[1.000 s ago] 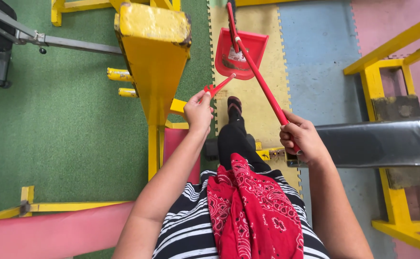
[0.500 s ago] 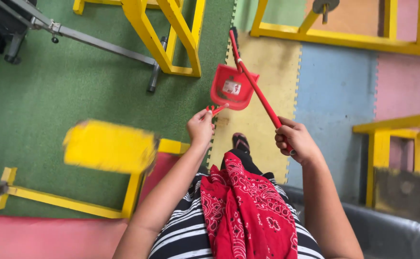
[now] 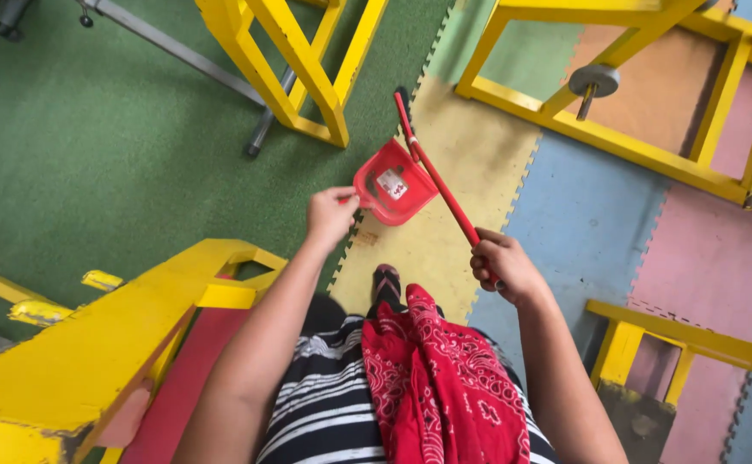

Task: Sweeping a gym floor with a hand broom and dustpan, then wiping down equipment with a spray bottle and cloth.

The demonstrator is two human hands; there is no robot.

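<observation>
A red dustpan [image 3: 391, 183] is held off the floor by its handle, pinched in the left hand [image 3: 330, 216]; beside it, the red broom handle [image 3: 437, 176] is gripped by the closed right hand [image 3: 500, 265]. Any contents could spill from the tilted pan (its inside is hidden), or the stick could strike the yellow frame [image 3: 307, 64] beyond the pan.

We look straight down and see the left hand [image 3: 331, 216] closed on the short handle of a red dustpan [image 3: 391, 183], held above the seam between the green carpet [image 3: 92, 146] and the yellow foam mat [image 3: 445, 215]. The right hand [image 3: 501, 266] is wrapped around a red broom handle [image 3: 432, 167] that slants up and away across the dustpan's edge. Yellow metal frames [image 3: 307, 69] stand around us, and a red patterned bandana [image 3: 436, 378] hangs over a striped shirt [image 3: 333, 404].
</observation>
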